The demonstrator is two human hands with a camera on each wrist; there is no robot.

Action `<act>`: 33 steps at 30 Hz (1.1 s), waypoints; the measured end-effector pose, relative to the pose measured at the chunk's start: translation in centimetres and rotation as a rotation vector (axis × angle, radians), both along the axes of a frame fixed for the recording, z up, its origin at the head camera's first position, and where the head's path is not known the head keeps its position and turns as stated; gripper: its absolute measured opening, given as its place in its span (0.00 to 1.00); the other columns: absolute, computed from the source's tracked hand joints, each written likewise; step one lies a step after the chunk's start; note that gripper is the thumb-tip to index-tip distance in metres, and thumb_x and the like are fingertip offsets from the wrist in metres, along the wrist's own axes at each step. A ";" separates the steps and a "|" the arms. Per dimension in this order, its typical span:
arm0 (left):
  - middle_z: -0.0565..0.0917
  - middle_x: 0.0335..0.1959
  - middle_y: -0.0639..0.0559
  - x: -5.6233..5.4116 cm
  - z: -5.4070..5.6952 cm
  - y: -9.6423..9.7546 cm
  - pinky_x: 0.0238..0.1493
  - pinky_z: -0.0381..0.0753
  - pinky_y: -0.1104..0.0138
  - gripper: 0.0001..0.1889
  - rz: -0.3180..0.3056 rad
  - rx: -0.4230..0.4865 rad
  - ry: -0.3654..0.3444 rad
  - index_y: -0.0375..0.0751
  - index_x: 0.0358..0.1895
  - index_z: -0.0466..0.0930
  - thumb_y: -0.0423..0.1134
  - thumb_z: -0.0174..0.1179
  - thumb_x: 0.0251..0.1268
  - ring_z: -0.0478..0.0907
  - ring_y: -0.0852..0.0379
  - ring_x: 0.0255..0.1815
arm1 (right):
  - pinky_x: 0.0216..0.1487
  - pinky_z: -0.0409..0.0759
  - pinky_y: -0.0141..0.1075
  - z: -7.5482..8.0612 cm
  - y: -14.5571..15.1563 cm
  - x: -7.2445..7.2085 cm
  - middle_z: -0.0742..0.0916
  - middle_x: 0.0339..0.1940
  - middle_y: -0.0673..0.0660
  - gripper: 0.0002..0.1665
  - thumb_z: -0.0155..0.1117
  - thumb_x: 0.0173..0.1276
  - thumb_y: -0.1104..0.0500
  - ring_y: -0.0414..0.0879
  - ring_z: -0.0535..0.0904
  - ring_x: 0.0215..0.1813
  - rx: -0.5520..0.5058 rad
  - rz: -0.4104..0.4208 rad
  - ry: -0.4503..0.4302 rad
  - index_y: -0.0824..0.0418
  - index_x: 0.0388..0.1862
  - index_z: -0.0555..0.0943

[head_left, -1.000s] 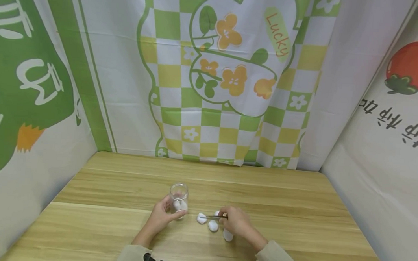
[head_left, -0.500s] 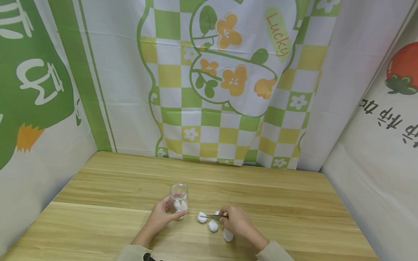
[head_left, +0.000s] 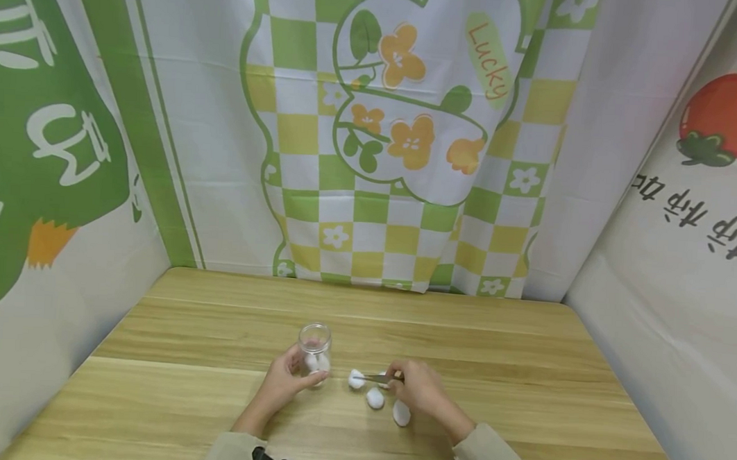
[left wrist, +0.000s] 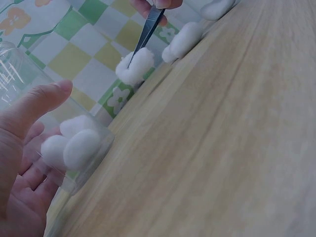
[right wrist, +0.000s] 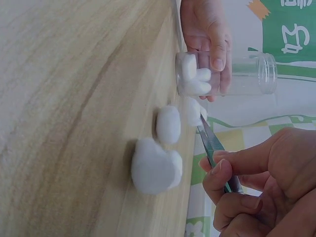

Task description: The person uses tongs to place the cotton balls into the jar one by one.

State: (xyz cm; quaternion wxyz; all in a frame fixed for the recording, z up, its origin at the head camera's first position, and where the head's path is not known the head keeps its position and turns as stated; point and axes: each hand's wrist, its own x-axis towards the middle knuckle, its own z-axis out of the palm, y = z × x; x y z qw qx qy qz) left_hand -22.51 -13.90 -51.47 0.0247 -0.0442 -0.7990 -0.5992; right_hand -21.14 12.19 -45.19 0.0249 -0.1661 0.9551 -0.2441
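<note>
My left hand [head_left: 287,378] holds an upright clear jar [head_left: 316,333], thumb on one side and fingers round the other. The jar has no lid on, and several cotton balls [left wrist: 81,148] lie at its bottom. To the right, my right hand [head_left: 421,389] pinches metal tweezers [right wrist: 210,136] between thumb and fingers. The tweezer tips grip a white cotton ball [left wrist: 137,68], which shows a little above the tabletop in the left wrist view. Beside it on the table are a cotton ball [head_left: 375,398], another [head_left: 401,413] near the right wrist, and one partly hidden behind the tweezers.
The wooden table [head_left: 213,333] ends at a hanging checkered cloth [head_left: 367,251] at the back. Printed fabric walls [head_left: 671,308] stand on the left and right. Beige sleeves [head_left: 484,455] and black wrist straps show at the near edge.
My right hand has shifted slightly away from the body, and the cotton ball in the tweezers has risen a little. The left hand and jar keep their place.
</note>
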 end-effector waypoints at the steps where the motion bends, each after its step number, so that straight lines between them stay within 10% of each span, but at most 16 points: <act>1: 0.76 0.63 0.34 0.0 0.0 0.0 0.68 0.72 0.46 0.36 0.001 0.000 0.001 0.35 0.66 0.69 0.37 0.72 0.52 0.74 0.37 0.65 | 0.21 0.64 0.27 0.1 0.0 0.0 0.87 0.29 0.55 0.05 0.65 0.61 0.65 0.39 0.72 0.26 -0.002 0.003 0.006 0.58 0.35 0.83; 33: 0.77 0.63 0.34 0.0 -0.1 -0.1 0.68 0.71 0.46 0.36 0.000 0.009 0.010 0.34 0.65 0.69 0.37 0.72 0.52 0.74 0.37 0.66 | 0.26 0.72 0.33 1.6 0.1 0.0 0.90 0.34 0.60 0.05 0.67 0.60 0.63 0.47 0.84 0.34 -0.024 0.006 0.046 0.59 0.37 0.83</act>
